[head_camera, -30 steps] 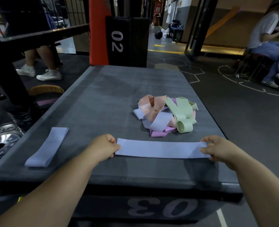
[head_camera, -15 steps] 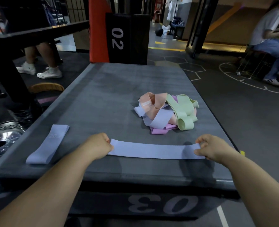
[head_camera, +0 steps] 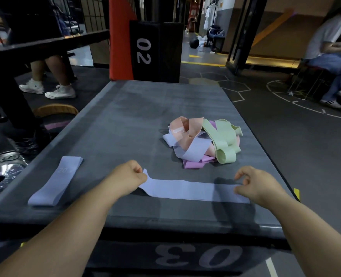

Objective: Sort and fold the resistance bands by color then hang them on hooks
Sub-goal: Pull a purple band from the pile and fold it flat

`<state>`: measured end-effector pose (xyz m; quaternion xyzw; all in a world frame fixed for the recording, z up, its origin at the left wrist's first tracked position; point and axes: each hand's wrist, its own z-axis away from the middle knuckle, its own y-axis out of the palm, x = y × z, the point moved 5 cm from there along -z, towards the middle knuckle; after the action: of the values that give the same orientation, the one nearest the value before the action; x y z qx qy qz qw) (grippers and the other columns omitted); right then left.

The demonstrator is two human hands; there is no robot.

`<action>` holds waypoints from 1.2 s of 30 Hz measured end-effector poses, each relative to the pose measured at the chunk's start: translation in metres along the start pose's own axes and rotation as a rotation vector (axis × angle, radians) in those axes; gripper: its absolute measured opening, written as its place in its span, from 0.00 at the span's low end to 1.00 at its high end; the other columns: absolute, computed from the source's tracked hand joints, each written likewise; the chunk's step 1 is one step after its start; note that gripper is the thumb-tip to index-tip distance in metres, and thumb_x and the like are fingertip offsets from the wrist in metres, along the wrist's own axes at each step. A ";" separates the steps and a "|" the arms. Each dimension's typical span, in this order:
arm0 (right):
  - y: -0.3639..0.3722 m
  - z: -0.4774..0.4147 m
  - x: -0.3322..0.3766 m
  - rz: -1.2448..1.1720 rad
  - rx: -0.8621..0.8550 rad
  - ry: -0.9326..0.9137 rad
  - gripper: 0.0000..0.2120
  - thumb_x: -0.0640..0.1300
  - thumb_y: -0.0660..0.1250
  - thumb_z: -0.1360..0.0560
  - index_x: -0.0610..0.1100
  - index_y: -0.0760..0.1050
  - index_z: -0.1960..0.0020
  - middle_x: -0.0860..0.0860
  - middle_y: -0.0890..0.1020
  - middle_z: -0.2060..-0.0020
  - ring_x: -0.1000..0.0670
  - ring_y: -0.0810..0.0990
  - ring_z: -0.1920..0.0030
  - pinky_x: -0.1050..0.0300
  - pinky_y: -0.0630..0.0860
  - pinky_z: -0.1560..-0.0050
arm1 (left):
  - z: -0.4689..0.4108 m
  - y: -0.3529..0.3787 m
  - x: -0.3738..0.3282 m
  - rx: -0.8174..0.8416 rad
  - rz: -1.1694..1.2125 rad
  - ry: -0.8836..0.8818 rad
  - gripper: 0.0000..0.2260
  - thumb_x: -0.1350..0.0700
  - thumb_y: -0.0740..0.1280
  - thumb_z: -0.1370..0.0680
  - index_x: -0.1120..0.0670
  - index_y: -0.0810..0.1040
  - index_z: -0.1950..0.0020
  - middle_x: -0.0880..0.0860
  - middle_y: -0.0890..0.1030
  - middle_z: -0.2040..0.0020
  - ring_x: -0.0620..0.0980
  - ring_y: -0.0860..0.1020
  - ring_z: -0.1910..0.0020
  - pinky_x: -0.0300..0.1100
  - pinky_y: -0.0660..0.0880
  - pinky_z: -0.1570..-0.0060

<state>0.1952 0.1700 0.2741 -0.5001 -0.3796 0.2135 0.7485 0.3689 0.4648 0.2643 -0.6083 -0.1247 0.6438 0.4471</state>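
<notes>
Surface: grey plyo box (head_camera: 125, 120) | Pile: unsorted bands (head_camera: 203, 142) heaped beyond the hands | Done: folded lilac band (head_camera: 55, 181) at left | Work: flat lilac band (head_camera: 191, 189) laid left-right along near edge | Hands: left hand (head_camera: 128, 176) pinched on raised left end; right hand (head_camera: 254, 184) pinched at right end, equally near.

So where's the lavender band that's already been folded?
The folded lavender band lies flat near the front left corner of the grey platform, to the left of the left hand and well clear of the tangled pile of bands.
</notes>
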 end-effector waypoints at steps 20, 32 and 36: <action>0.044 0.010 0.067 -0.885 0.226 -0.072 0.04 0.37 0.68 0.25 0.36 0.77 0.56 0.42 0.77 0.69 0.50 0.74 0.71 0.60 0.74 0.72 | 0.026 0.066 -0.079 -0.021 -0.217 0.577 0.26 0.39 0.76 0.36 0.41 0.74 0.41 0.37 0.74 0.48 0.41 0.68 0.46 0.37 0.68 0.44; 0.016 0.003 0.043 -0.924 0.202 -0.028 0.03 0.37 0.67 0.23 0.41 0.80 0.53 0.46 0.81 0.64 0.50 0.75 0.64 0.61 0.74 0.68 | 0.015 0.078 -0.067 -0.006 -0.306 0.546 0.28 0.49 0.69 0.30 0.44 0.64 0.33 0.42 0.71 0.37 0.47 0.64 0.35 0.44 0.60 0.37; 0.010 0.003 0.033 -0.914 0.175 -0.001 0.03 0.36 0.67 0.24 0.41 0.80 0.54 0.45 0.80 0.63 0.49 0.74 0.64 0.62 0.75 0.68 | 0.021 0.073 -0.068 0.009 -0.347 0.586 0.26 0.48 0.68 0.30 0.45 0.63 0.35 0.42 0.70 0.40 0.46 0.63 0.37 0.43 0.59 0.36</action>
<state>0.2136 0.1989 0.2774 -0.2164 -0.5418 -0.1067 0.8051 0.3099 0.3819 0.2628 -0.7352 -0.0898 0.3565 0.5695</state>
